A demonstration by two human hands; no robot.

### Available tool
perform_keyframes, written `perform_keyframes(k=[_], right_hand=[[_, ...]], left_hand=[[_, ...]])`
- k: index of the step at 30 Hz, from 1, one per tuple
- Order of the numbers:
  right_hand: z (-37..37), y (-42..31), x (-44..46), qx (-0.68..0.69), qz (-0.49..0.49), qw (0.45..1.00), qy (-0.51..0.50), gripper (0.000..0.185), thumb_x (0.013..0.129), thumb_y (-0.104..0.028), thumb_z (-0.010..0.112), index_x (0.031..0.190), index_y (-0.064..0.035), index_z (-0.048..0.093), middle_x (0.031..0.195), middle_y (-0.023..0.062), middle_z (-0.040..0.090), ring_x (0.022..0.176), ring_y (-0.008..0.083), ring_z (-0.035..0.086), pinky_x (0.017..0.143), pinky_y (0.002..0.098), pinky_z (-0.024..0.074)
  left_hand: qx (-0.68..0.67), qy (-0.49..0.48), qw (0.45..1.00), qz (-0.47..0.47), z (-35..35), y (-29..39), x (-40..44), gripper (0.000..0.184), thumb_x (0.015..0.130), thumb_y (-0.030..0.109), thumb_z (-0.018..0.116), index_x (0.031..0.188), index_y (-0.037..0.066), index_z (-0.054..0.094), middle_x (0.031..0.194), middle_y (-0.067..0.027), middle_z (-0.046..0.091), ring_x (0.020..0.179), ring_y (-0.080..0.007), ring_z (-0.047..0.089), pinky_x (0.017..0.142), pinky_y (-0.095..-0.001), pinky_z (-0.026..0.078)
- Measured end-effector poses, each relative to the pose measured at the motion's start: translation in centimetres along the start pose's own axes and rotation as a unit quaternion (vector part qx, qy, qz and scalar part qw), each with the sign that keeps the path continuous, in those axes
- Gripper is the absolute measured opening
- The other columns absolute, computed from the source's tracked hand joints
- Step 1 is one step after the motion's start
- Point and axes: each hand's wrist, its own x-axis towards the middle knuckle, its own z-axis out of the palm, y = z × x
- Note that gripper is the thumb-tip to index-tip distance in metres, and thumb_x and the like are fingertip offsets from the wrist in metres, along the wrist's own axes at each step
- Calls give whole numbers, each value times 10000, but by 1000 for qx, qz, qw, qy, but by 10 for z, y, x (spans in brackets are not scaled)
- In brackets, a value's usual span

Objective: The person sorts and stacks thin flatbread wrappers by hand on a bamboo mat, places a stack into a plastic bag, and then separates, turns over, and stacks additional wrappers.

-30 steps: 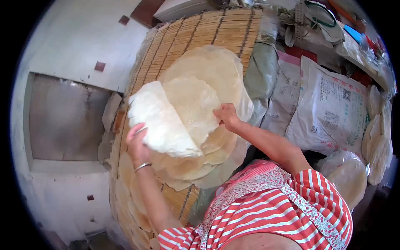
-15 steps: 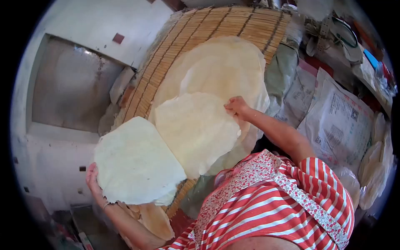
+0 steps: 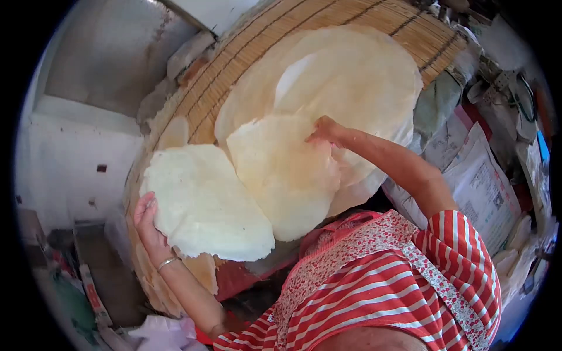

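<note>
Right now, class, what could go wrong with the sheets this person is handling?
The thin pale sheet might tear where the left hand holds its edge. The right hand, at the cream sheet, could disturb the pile beneath. The bracelet, close to the pale sheet, may snag its ragged rim.

We see matt, papery sheets (image 3: pixel 208 202), a ribbed, wooden-looking mat (image 3: pixel 433 44), a shiny metal bracelet (image 3: pixel 168 262) and a matt cloth apron (image 3: pixel 351 243).
</note>
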Motion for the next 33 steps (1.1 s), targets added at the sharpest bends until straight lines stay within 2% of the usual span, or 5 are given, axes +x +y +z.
perform_keyframes(k=[5,12,23,26,33], right_hand=[[-7,43,60,-250,-159,955,19,187,614,-90,705,628,6,545,590,76,530,465,150,490,397,289,376],[-58,59,36,149,-21,986,70,176,579,-23,699,676,68,584,622,97,560,558,171,546,471,292,436],[-67,69,35,12,-120,990,75,149,597,-15,676,596,17,530,559,58,518,504,152,516,443,286,414],[-54,69,16,130,-102,979,122,150,607,-11,670,612,6,521,572,47,511,492,131,498,429,281,395],[-17,26,-22,103,-212,964,125,88,699,-48,587,681,-16,507,619,36,519,572,110,475,498,281,402]], left_hand=[[69,90,994,-7,-53,-10,-9,301,743,76,529,1024,-34,526,994,-123,555,896,-195,542,802,-281,439],[104,145,984,15,-124,-55,-44,345,791,161,492,1084,-21,502,1078,-127,513,977,-200,507,832,-286,420],[142,257,945,141,-175,14,-94,355,809,213,465,1072,-21,517,1185,-133,439,1017,-215,486,863,-319,409],[478,79,771,414,-122,34,-108,343,799,213,488,1038,-28,533,1158,-129,462,998,-237,502,831,-350,438],[135,-77,987,33,99,3,-11,261,710,7,550,968,-33,557,892,-105,570,763,-155,557,677,-251,453]])
